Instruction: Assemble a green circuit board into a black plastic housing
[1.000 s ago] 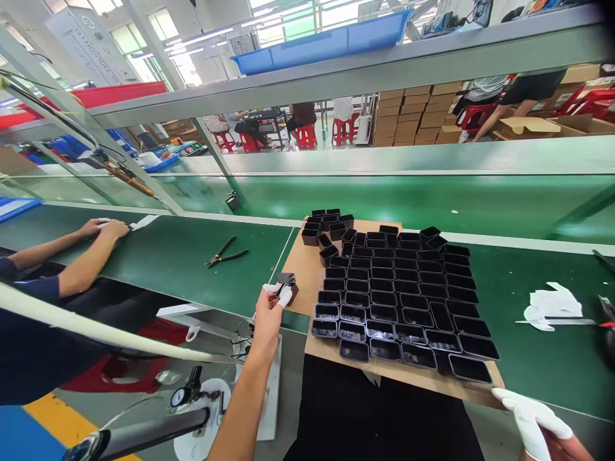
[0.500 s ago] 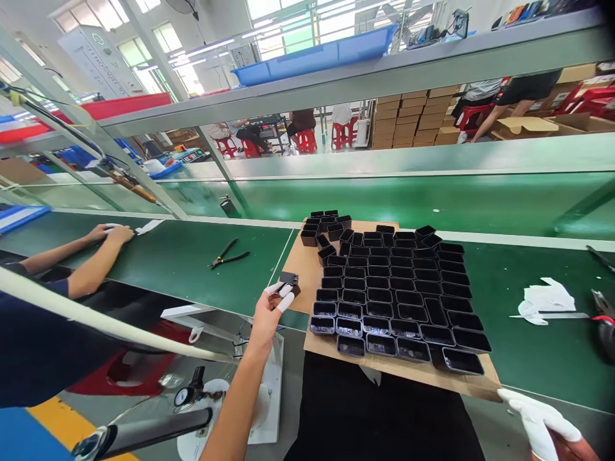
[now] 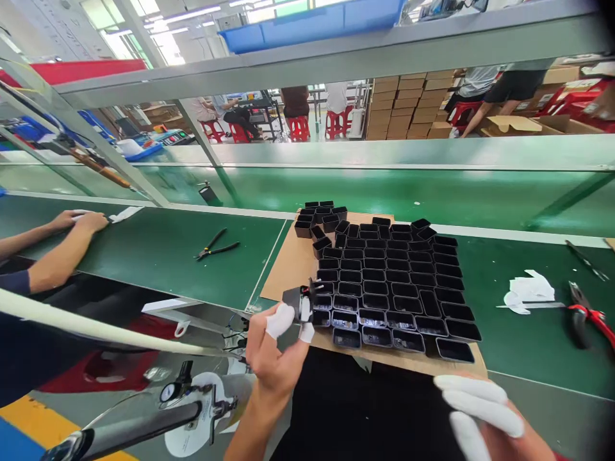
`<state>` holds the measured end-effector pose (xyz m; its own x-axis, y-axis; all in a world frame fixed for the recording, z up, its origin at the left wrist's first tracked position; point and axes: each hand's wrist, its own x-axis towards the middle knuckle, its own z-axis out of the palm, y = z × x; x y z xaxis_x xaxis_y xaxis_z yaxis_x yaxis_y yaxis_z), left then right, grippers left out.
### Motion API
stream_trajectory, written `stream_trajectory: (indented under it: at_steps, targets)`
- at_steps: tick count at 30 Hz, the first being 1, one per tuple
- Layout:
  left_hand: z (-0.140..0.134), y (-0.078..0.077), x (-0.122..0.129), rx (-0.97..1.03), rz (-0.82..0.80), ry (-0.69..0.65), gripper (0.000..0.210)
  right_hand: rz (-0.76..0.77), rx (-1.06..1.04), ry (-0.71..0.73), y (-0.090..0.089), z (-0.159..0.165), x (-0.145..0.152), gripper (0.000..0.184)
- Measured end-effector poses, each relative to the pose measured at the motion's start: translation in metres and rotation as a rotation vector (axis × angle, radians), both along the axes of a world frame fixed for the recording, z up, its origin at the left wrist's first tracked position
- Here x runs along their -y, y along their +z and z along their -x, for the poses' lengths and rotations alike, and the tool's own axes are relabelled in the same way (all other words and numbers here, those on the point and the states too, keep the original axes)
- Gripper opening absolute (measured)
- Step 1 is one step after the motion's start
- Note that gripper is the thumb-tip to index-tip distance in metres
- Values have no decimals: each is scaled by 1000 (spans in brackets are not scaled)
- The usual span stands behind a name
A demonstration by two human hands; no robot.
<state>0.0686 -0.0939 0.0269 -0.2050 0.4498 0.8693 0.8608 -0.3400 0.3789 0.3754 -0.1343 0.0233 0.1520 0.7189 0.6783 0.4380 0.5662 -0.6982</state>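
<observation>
Near the front edge of the green surface [image 3: 168, 256], my left hand [image 3: 276, 349] holds a small black part [image 3: 296, 299] with short wires at its top. The grip here is clamped on that part: white finger cots cover my thumb and two fingertips [image 3: 280, 320], and they pinch its lower edge. The part sits just left of the near-left corner of the black cups [image 3: 394, 282], which stand packed in rows, open side up, on a cardboard sheet [image 3: 288, 269]. A few cups at the far-left corner sit loose and tilted.

My right hand [image 3: 485, 416] is low at the near right, in a white glove, close to the near edge of the cardboard. Its fingers are stretched out and apart, gripping nothing.

Left of the cardboard, black pliers [image 3: 214, 246] lie on the surface. Far to the left, a co-worker's hands [image 3: 79, 221] rest on the surface beside a white strip. To the right of the cups lie crumpled white paper [image 3: 528, 291] and red-handled cutters [image 3: 589, 314]. Beyond the far rail, cardboard boxes [image 3: 398, 112] are stacked and red stools [image 3: 298, 125] stand on the floor.
</observation>
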Motion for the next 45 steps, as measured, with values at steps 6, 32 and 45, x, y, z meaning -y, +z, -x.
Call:
stream_trajectory:
  at_steps: [6, 32, 45]
  targets:
    - [-41, 27, 15, -56, -138, -86, 41, -123, 268, 332, 58, 56, -28, 36]
    - [-64, 34, 20, -75, -127, -197, 22, -112, 171, 212, 45, 74, -32, 30]
    - [-62, 9, 15, 68, -87, -160, 41, 27, 158, 299, 40, 85, -32, 43]
